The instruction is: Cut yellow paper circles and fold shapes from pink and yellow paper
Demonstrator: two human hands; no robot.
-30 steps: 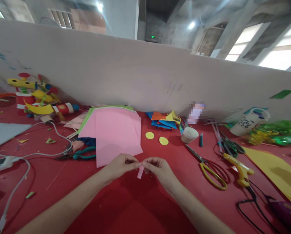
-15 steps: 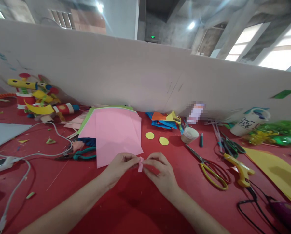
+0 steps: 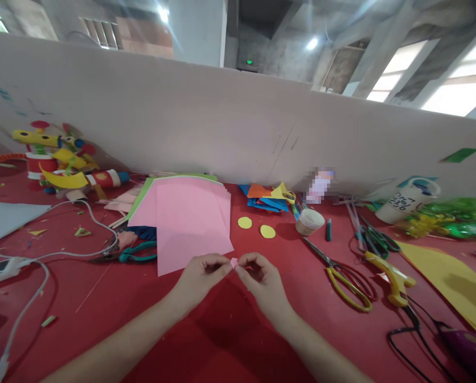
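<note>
A small piece of pink paper (image 3: pixel 234 263) is pinched between my two hands over the red table (image 3: pixel 222 340). My left hand (image 3: pixel 204 276) grips its left side between thumb and forefinger. From the right, my right hand (image 3: pixel 262 276) pinches the other side with thumb and forefinger. Most of the paper is hidden by the fingertips. Just beyond my left hand lie pink paper sheets (image 3: pixel 194 218) in a stack. Two yellow paper circles (image 3: pixel 245 223) rest on the table past my right hand.
To the right are scissors (image 3: pixel 347 287), a yellow glue gun (image 3: pixel 395 279) with a black cord, and yellow paper (image 3: pixel 449 282). A small tub (image 3: pixel 310 222) stands behind. Pliers (image 3: pixel 138 252), a white cable (image 3: pixel 46 282) and paper-cup toys (image 3: pixel 42 165) are on the left. A white partition (image 3: pixel 222 122) closes the back.
The pink strip that hung down between my fingers no longer hangs; only a small bit shows. My right hand has turned, and its fingertips have come closer to my left hand's.
</note>
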